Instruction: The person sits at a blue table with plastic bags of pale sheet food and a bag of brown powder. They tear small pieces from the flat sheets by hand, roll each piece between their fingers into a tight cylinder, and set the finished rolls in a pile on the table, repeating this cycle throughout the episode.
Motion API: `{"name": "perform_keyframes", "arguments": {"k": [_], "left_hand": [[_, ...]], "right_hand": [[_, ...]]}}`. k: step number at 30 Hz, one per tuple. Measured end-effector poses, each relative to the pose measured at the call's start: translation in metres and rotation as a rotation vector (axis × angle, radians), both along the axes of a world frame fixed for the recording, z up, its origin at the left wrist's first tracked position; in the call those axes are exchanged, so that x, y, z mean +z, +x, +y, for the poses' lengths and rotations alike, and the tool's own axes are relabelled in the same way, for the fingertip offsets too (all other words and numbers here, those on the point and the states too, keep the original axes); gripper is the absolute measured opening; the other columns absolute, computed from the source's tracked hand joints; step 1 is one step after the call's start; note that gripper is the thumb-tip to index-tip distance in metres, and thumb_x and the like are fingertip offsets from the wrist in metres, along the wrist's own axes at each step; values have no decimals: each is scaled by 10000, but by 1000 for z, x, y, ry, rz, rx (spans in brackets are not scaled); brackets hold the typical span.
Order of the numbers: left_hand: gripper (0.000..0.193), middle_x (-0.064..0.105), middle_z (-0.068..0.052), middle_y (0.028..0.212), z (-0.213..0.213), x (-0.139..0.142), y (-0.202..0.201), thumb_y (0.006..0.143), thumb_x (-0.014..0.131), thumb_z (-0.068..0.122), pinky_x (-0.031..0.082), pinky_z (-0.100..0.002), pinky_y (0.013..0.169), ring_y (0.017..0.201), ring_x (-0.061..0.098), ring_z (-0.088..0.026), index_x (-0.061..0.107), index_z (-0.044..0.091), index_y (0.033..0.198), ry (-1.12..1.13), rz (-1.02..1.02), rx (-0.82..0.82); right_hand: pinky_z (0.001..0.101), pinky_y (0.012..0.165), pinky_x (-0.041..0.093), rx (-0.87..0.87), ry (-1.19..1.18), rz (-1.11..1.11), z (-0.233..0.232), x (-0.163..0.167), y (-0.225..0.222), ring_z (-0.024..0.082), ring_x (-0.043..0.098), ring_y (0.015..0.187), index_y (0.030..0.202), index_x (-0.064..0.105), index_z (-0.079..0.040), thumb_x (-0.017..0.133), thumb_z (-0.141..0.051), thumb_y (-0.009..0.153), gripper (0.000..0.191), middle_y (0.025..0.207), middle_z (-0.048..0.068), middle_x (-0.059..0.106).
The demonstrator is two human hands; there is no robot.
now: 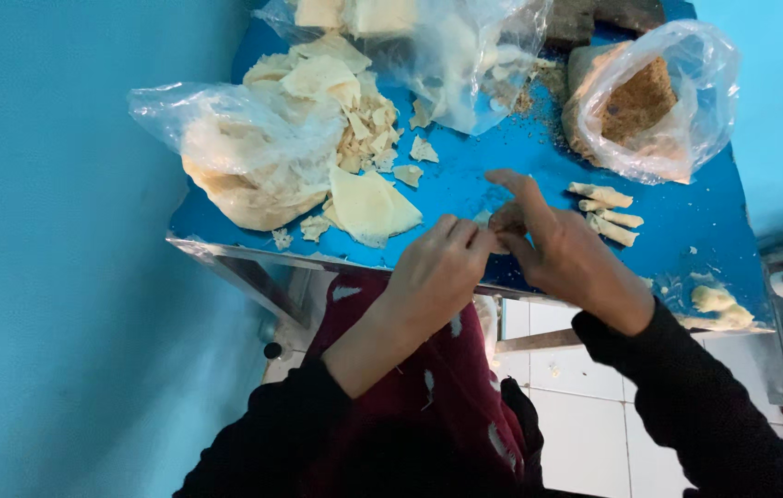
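Observation:
Both my hands meet over the front edge of a blue table (pixel 493 166). My left hand (pixel 435 269) and my right hand (pixel 557 247) pinch a small piece of pale dough wrapper with brown filling (pixel 506 219) between the fingertips. Three finished pale rolls (pixel 608 212) lie on the table just right of my right hand. A flat triangular dough sheet (pixel 368 205) lies left of my left hand.
A clear bag of pale dough sheets (pixel 244 161) sits at the left with torn scraps (pixel 368 129) beside it. A bag of brown crumbly filling (pixel 645 101) stands at the back right. Another plastic bag (pixel 437 46) lies at the back. A dough lump (pixel 718 302) rests at the front right corner.

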State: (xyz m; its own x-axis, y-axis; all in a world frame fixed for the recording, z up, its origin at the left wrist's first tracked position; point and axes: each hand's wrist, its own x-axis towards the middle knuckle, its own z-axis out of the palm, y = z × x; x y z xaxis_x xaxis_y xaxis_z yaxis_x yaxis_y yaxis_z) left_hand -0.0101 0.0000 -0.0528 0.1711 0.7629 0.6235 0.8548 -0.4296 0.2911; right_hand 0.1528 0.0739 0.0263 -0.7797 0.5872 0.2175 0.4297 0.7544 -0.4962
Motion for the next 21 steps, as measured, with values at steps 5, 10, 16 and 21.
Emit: {"name": "perform_keyframes", "arguments": {"k": [5, 10, 16, 21], "left_hand": [[94, 618, -120, 945, 2, -6, -1, 894, 683, 51, 535, -379, 797, 938, 607, -286, 644, 20, 974, 60, -22, -19], [59, 630, -141, 908, 17, -1, -1, 856, 650, 23, 524, -452, 799, 917, 608, -334, 661, 49, 908, -51, -213, -21], [79, 678, -152, 937, 26, 8, -6, 885, 647, 27, 529, -484, 812, 946, 643, -346, 664, 29, 962, -221, -189, -10], [193, 648, -141, 976, 10, -3, -1, 809, 656, 21, 550, -392, 811, 982, 624, -314, 649, -1, 1001, -62, 27, -16]], "right_hand": [[423, 711, 589, -17, 109, -20, -17, -6, 12, 348, 750, 959, 1413, 378, -47, 633, 40, 921, 560, 1068, 174, 761], [406, 747, 614, -40, -4, -50, -2, 1, 5, 294, 780, 913, 1426, 413, -99, 662, 34, 897, 600, 977, 144, 767], [405, 743, 614, -19, -116, -26, 13, 3, -2, 302, 765, 859, 1461, 379, -100, 663, 83, 868, 683, 924, 152, 737], [438, 756, 592, 19, 254, -35, -9, -14, 11, 369, 728, 1005, 1434, 370, -13, 642, 123, 834, 673, 1080, 200, 732]]}}
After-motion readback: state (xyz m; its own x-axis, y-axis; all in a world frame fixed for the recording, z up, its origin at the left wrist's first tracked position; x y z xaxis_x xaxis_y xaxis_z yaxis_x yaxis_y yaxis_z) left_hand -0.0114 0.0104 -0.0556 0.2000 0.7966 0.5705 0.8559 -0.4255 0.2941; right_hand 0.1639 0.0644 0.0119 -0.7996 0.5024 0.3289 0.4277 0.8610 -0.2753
